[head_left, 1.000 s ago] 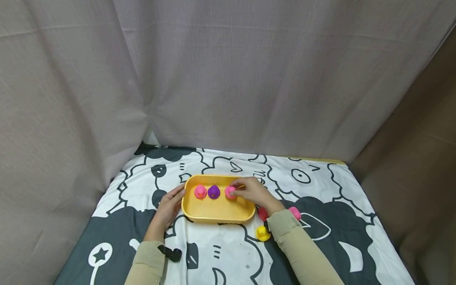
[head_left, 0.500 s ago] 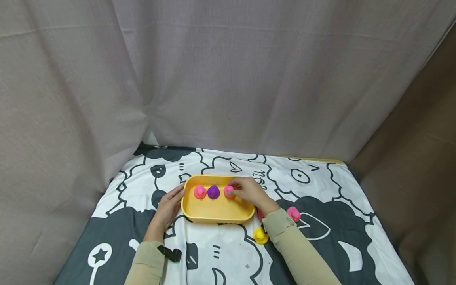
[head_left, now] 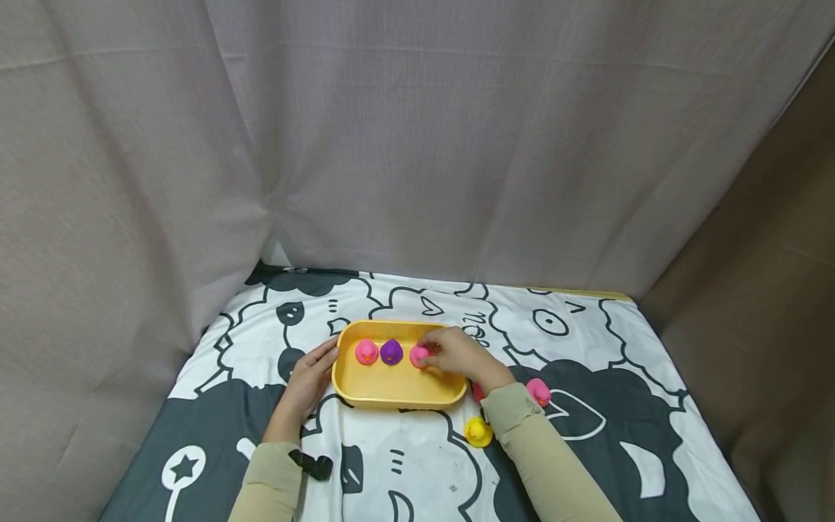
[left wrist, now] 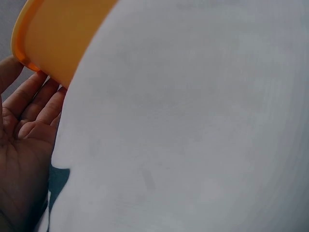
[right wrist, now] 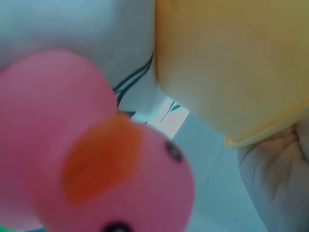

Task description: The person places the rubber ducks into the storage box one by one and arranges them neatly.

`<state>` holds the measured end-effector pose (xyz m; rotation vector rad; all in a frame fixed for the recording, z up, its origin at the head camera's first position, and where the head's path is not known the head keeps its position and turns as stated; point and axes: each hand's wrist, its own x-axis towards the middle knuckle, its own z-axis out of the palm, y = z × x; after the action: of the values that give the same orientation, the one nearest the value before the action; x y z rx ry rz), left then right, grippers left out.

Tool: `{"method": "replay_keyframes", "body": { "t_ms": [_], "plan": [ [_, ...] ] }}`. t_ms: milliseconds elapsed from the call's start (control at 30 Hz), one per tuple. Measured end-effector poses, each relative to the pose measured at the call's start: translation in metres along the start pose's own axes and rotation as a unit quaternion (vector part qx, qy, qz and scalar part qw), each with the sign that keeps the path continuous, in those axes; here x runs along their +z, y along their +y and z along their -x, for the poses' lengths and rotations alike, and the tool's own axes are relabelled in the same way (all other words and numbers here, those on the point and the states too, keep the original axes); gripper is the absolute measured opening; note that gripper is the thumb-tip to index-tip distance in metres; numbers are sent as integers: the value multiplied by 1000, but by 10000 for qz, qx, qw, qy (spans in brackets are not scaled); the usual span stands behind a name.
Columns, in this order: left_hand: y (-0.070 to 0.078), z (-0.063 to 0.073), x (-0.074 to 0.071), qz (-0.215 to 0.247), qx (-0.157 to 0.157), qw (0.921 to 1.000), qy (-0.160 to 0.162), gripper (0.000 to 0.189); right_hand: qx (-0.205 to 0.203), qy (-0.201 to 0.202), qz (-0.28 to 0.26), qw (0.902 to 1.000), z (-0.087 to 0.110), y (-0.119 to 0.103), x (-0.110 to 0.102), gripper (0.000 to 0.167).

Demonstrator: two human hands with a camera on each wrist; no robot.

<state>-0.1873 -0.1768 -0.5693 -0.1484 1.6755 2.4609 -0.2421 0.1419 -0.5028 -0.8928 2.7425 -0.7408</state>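
Pink duck (head_left: 417, 357) pinched by right hand (head_left: 459, 353); left hand (head_left: 312, 380), fingers extended, touches yellow tray (head_left: 391, 386); cloth (head_left: 375, 446) lettering (head_left: 475, 319) illegible.

red toy (head_left: 478, 392) mostly hidden by right arm (head_left: 548, 449) | pink duck (head_left: 417, 356) partly covered by right hand (head_left: 464, 355) | tray (left wrist: 63, 34) cut off, left wrist view | green patch (right wrist: 8, 229), right wrist view: too little showing

The left arm (head_left: 269, 480) reaches forward, and the left hand (head_left: 311, 378) touches the tray's (head_left: 394, 386) left edge with fingers almost straight. The right arm (head_left: 544, 449) crosses its right edge, wrist bent inward; the right hand (head_left: 457, 351) pinches a duck (head_left: 417, 357).
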Motion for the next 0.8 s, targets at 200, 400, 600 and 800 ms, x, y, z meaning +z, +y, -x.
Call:
{"method": "replay_keyframes", "body": {
  "t_ms": [200, 400, 600, 800],
  "plan": [
    [-1, 0, 0, 42, -28, 10000, 15, 49, -88, 49, -84, 9999, 2, 1, -1, 25],
    [-1, 0, 1, 38, -16, 10000, 37, 47, -35, 170, 31, 9998, 1, -1, 1, 24],
    [0, 1, 1, 10, -26, 10000, 34, 47, -45, 217, 128, 9997, 1, -2, 2, 24],
    [1, 1, 0, -24, -23, 10000, -10, 49, -45, 331, 227, 9992, 0, -3, 3, 24]
  ]
}}
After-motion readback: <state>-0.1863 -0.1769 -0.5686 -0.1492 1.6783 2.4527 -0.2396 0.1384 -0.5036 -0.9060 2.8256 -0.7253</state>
